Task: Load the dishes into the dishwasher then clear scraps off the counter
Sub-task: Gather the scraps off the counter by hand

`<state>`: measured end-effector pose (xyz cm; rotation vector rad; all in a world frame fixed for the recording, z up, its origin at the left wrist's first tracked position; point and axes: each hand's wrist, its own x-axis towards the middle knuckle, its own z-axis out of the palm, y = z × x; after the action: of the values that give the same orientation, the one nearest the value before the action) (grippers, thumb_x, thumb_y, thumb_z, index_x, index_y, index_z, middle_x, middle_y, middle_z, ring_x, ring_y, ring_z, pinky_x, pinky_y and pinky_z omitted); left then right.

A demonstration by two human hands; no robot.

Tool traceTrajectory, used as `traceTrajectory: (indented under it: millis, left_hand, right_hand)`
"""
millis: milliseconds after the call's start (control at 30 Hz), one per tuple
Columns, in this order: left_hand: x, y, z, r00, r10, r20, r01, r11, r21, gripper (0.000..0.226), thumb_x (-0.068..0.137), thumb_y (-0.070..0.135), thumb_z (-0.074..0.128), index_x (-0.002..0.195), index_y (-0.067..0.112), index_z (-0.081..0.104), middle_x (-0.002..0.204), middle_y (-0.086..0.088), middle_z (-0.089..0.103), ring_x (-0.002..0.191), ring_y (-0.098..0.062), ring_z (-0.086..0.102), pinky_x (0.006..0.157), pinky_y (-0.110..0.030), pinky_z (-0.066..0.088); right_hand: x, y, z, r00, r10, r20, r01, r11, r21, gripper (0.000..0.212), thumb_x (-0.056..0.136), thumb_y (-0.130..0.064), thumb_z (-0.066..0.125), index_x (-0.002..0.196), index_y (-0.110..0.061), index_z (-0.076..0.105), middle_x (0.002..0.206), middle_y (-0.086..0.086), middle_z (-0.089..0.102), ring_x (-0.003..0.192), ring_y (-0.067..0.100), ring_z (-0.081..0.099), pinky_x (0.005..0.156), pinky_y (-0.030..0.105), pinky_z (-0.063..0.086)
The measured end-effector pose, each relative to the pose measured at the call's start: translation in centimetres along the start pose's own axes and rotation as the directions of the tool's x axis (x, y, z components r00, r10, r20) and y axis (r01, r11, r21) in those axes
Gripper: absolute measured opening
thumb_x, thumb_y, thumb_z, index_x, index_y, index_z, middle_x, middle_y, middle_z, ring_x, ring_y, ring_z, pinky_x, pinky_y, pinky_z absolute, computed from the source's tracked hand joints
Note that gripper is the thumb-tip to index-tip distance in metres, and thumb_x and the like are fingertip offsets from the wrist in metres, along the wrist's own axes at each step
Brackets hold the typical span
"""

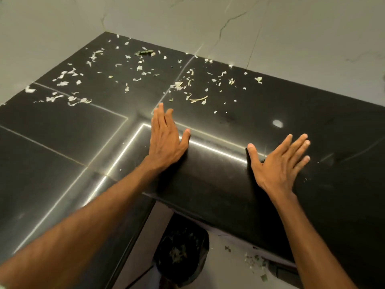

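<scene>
Dim, warm light | thin bright reflections (216, 148) streak the glossy black worktop (312, 113) between the left hand (166, 142) and right hand (279, 165) | round glare spot (277, 123) just beyond the right hand | soft overall focus | wide-angle bending at frame edges

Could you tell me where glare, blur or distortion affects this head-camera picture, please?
Head view: a strip of glare runs across the black counter between the left hand and right hand, with a round glare spot farther right; the wide lens bows the counter's edges; the bin below is dim; the scraps look sharp.
</scene>
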<state>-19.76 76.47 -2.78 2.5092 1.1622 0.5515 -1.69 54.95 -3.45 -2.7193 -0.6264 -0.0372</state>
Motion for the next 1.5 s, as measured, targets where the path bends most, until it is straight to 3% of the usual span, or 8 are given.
traceTrajectory:
  millis: [100, 333, 500, 633, 867, 1200, 1367, 1500]
  left_hand:
    - [4.8, -0.2, 1.0, 0.998, 0.005, 0.058, -0.005, 1.000, 0.012, 0.081, 0.098, 0.049, 0.046, 0.155, -0.002, 0.020, 0.166, -0.025, 0.001, 0.154, -0.038, 0.000, 0.126, -0.049, 0.007]
    - [9.3, 1.1, 4.2, 0.997, 0.011, 0.079, -0.013, 1.000, 0.023, 0.080, 0.101, 0.057, 0.032, 0.159, 0.004, 0.018, 0.169, -0.015, 0.002, 0.156, -0.029, 0.003, 0.127, -0.046, 0.006]
    - [9.4, 0.9, 3.8, 0.998, 0.049, 0.042, -0.050, 0.998, 0.043, 0.075, 0.102, 0.054, 0.033, 0.159, 0.006, 0.020, 0.169, -0.014, 0.001, 0.156, -0.026, 0.004, 0.126, -0.047, 0.011]
    - [9.3, 0.9, 4.0, 0.999, 0.032, 0.018, -0.034, 0.998, 0.059, 0.075, 0.102, 0.054, 0.036, 0.159, 0.008, 0.018, 0.169, -0.011, -0.003, 0.157, -0.024, -0.003, 0.127, -0.047, 0.007]
    - [9.3, 0.9, 3.8, 1.000, -0.002, -0.017, 0.002, 1.000, 0.004, 0.075, 0.104, 0.054, 0.036, 0.159, 0.008, 0.018, 0.170, -0.008, -0.004, 0.157, -0.021, -0.003, 0.127, -0.045, 0.009]
    - [9.1, 1.5, 3.1, 0.942, -0.284, -0.181, 0.287, 0.958, -0.012, 0.069, 0.103, 0.051, 0.042, 0.153, 0.004, 0.031, 0.168, -0.013, 0.009, 0.156, -0.025, 0.005, 0.127, -0.046, 0.011]
    - [9.2, 1.7, 3.3, 0.924, -0.354, -0.145, 0.363, 0.931, 0.041, 0.077, 0.103, 0.056, 0.036, 0.156, 0.003, 0.022, 0.168, -0.015, 0.005, 0.156, -0.026, 0.001, 0.127, -0.046, 0.007]
    - [9.2, 1.5, 3.7, 0.929, -0.351, -0.120, 0.361, 0.930, 0.068, 0.082, 0.103, 0.060, 0.031, 0.159, 0.003, 0.012, 0.169, -0.014, 0.002, 0.157, -0.024, -0.001, 0.127, -0.044, 0.007]
  right_hand:
    - [2.9, -2.0, 1.2, 0.995, 0.066, 0.075, -0.061, 0.996, -0.070, 0.112, 0.089, -0.082, 0.017, 0.158, 0.004, 0.001, 0.167, 0.023, -0.007, 0.156, 0.034, -0.009, 0.122, 0.063, 0.000]
    - [5.3, -12.4, 5.6, 0.974, -0.181, 0.137, 0.191, 0.980, -0.063, 0.093, 0.100, -0.067, 0.018, 0.159, 0.003, 0.004, 0.168, 0.021, -0.003, 0.156, 0.034, -0.005, 0.125, 0.055, -0.002]
    - [7.5, -14.3, 5.5, 0.902, -0.402, 0.155, 0.360, 0.901, 0.242, 0.076, 0.106, -0.053, 0.026, 0.162, -0.008, 0.000, 0.170, 0.006, -0.008, 0.156, 0.016, -0.013, 0.127, 0.039, -0.007]
    - [13.2, -10.4, 4.6, 0.966, -0.254, 0.037, 0.239, 0.944, 0.227, 0.082, 0.104, -0.054, 0.036, 0.161, -0.006, 0.004, 0.170, 0.009, -0.007, 0.156, 0.022, -0.011, 0.127, 0.046, -0.005]
    - [23.4, -10.9, 5.8, 0.975, -0.103, 0.198, 0.104, 0.995, 0.008, 0.103, 0.095, -0.076, 0.018, 0.159, 0.002, -0.002, 0.168, 0.018, -0.010, 0.156, 0.030, -0.013, 0.121, 0.063, -0.008]
    - [15.7, -16.0, 6.3, 0.695, -0.661, 0.284, 0.592, 0.749, 0.297, 0.078, 0.105, -0.063, 0.017, 0.162, -0.014, -0.001, 0.170, -0.001, -0.010, 0.155, 0.009, -0.015, 0.127, 0.037, -0.006]
    - [24.6, -14.9, 5.3, 0.788, -0.583, 0.196, 0.504, 0.795, 0.338, 0.075, 0.105, -0.061, 0.026, 0.163, -0.017, 0.008, 0.171, -0.002, 0.002, 0.156, 0.011, -0.004, 0.128, 0.046, 0.003]
    - [26.8, -15.4, 6.5, 0.711, -0.646, 0.279, 0.586, 0.763, 0.273, 0.073, 0.105, -0.061, 0.019, 0.162, -0.015, 0.014, 0.170, 0.003, 0.009, 0.156, 0.014, 0.003, 0.128, 0.047, 0.007]
